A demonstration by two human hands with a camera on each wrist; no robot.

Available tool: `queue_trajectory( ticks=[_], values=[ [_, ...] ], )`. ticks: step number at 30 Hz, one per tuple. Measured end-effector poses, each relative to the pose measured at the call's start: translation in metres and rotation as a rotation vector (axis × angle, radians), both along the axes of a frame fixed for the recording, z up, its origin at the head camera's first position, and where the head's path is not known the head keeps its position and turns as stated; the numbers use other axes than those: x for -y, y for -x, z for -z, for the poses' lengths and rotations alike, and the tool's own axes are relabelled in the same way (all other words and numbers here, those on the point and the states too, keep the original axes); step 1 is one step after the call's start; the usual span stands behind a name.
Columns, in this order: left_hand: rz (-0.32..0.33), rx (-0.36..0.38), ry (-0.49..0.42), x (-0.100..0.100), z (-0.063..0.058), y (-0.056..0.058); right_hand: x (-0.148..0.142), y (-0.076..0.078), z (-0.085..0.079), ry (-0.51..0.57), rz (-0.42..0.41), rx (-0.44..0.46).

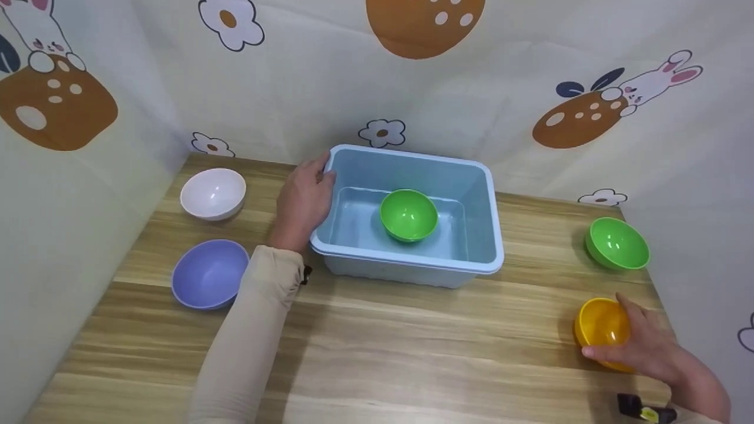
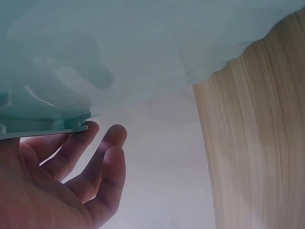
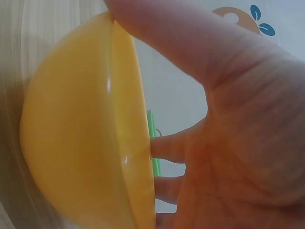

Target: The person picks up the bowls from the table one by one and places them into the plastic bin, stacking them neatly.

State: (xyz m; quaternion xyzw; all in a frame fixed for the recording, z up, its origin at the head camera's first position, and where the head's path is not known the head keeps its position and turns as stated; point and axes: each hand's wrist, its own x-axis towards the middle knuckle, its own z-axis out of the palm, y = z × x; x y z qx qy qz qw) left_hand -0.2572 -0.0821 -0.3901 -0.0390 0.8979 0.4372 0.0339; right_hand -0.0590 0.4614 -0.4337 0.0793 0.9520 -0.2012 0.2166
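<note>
My left hand (image 1: 303, 200) grips the left rim of a light blue plastic basin (image 1: 412, 263). In the left wrist view, the curled fingers (image 2: 112, 176) show beneath the basin's rim (image 2: 47, 129). Inside the basin sits a green bowl (image 1: 409, 215). At the right, my right hand (image 1: 651, 344) spans a yellow bowl (image 1: 601, 324) and holds it by the rim. The right wrist view has the thumb on the near edge of the yellow bowl (image 3: 76, 124), with the other fingers partly hidden behind its far edge.
A second green bowl (image 1: 617, 244) stands behind the yellow one, near the table's right edge. On the left are a white bowl (image 1: 213, 194) and a purple bowl (image 1: 209, 275), the latter partly overlapped by my left sleeve. A patterned curtain (image 1: 306, 88) surrounds the wooden table (image 1: 412, 341).
</note>
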Motion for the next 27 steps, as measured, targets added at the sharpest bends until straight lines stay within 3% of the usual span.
queue_trajectory(
  ticks=[16,27],
  values=[
    [0.009,0.005,-0.014,0.0020,0.0008,-0.0002,0.0016,-0.0045,0.0057,0.092,0.009,-0.074],
    [0.012,0.018,-0.012,0.0013,-0.0006,-0.0005,0.0013,-0.0048,0.0071,0.026,0.007,-0.075]
  ],
)
